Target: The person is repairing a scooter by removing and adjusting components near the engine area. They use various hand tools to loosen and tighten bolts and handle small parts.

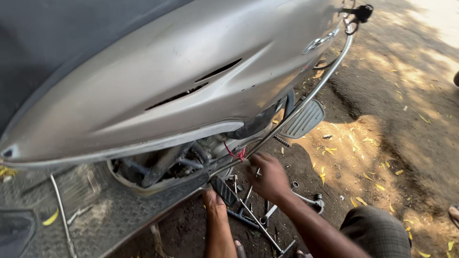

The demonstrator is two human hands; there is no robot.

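Note:
A silver scooter body panel [158, 81] fills the upper left, with the engine parts [167, 165] exposed below it. My right hand [268, 177] is beside the chrome guard rail [306, 100], fingers curled by a red wire [236, 154]. Whether it grips anything is unclear. My left hand [213, 199] reaches up under the scooter's edge next to a black ribbed pedal [224, 191]. Its fingers are hidden there.
Several wrenches and rods [253, 217] lie on the dirt below my hands, with a small socket [295, 184] and a ratchet [316, 201] to the right. A grey ribbed footrest [303, 119] sticks out. My checked knee [377, 231] is at lower right. Yellow leaves litter the ground.

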